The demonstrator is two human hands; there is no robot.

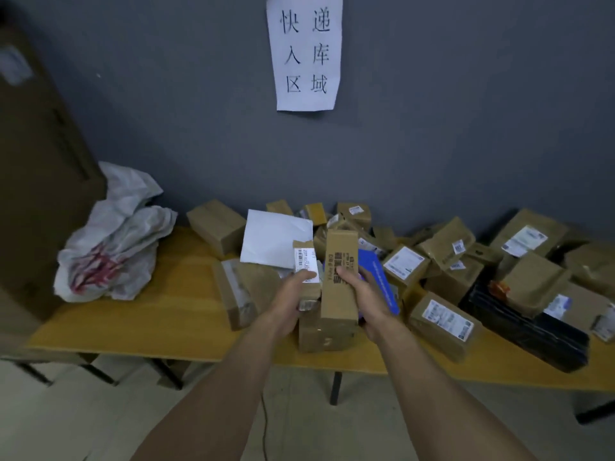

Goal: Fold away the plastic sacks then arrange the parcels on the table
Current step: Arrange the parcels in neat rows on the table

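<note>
While upright: carton [336, 307] tight in right hand [368, 300], labelled parcel [305, 259] tight in left hand [291, 300].

What I can't make out from here

The left hand [289, 301] and right hand [366, 297] hide their fingers behind the small box [304, 257] and tall box [341, 254] they grip. Label print on the parcels [446, 319] is too small to read — and the table [133, 321] runs off the right edge.
</note>
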